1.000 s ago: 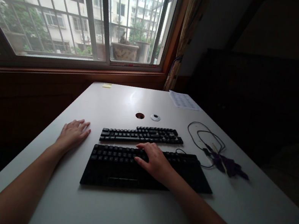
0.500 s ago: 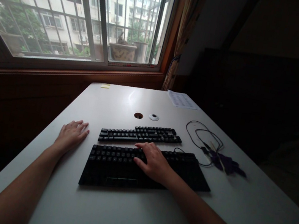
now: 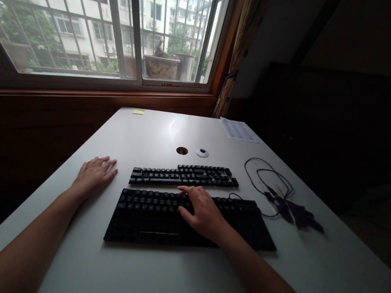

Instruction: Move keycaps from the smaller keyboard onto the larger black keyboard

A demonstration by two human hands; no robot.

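A black keyboard lies on the white table. Keycaps fill its upper rows at the left, while its lower part looks bare and dark. Just behind it, loose black keycaps are laid out in rows like a keyboard, a long bar-shaped one among them. My right hand rests over the keyboard's upper middle, thumb and index finger apart, with the fingertips at the top rows. Whether a fingertip presses a key is too dim to tell. To the left of both, my left hand lies flat on the table, fingers spread, holding nothing.
A coiled black cable and a dark purple cloth with a thin light stick lie at the right. Farther back are a round hole, its white cover, a printed sheet and yellow sticky notes. A barred window stands beyond.
My right hand's thumb has shifted very slightly to the right over the keyboard. The left hand stays put, and the whole view has moved only a little.
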